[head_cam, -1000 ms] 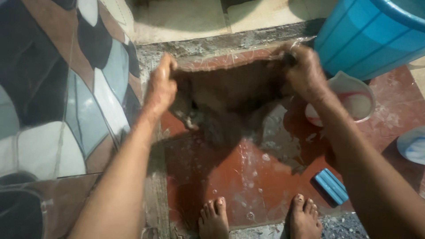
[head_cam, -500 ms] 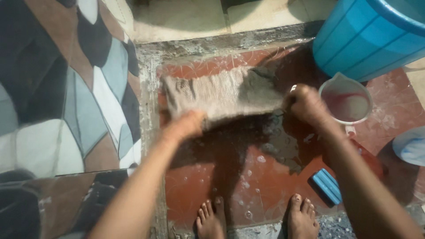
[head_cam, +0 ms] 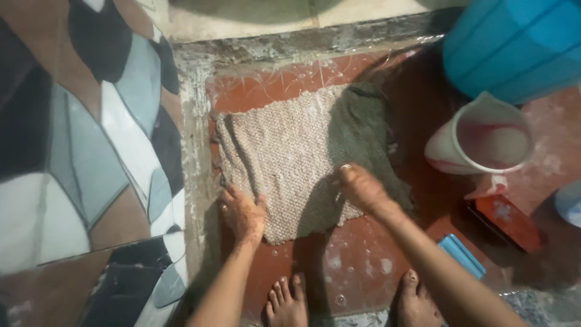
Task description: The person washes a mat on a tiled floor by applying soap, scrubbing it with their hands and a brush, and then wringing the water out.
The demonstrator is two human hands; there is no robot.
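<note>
A single view is given, taken from a camera worn on the head and aimed steeply down at the wet red floor [head_cam: 363, 266]. The scene is seen from close, standing height: the person's own feet [head_cam: 287, 303] are cut by the bottom edge, and both forearms are seen reaching away from the lens. A patterned tiled wall [head_cam: 91, 151] fills the left, and a blue bucket [head_cam: 514, 48] is cropped at top right
</note>
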